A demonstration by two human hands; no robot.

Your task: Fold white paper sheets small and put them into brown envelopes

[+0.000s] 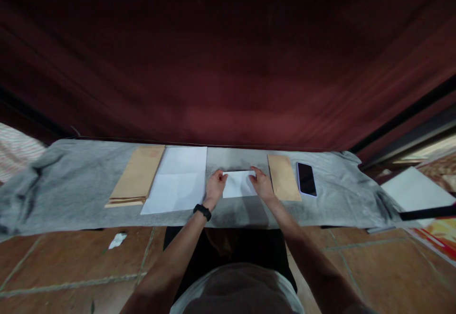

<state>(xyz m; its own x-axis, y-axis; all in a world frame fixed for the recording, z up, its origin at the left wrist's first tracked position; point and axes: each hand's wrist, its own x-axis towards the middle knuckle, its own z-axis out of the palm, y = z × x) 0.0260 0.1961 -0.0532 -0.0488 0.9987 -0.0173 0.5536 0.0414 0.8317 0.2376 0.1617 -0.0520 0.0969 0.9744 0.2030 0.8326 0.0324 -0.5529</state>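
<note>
A small folded sheet of white paper (239, 185) is held between my two hands, just above the grey cloth. My left hand (215, 185) grips its left end, thumb on the near face and fingers behind. At the other end my right hand (261, 183) pinches the upper right corner in the same way. Left of my hands lie larger white sheets (178, 181) with a crease across them. Beyond those is a stack of brown paper envelopes (137, 174). One brown envelope (284, 177) rests close to my right hand.
A phone (307, 179) with a dark screen lies right of the single envelope. Grey cloth (338, 185) covers the narrow table, and a dark red curtain (228, 90) hangs behind it. On the tiled floor is a scrap of white paper (117, 240). A white board (416, 190) stands at the right.
</note>
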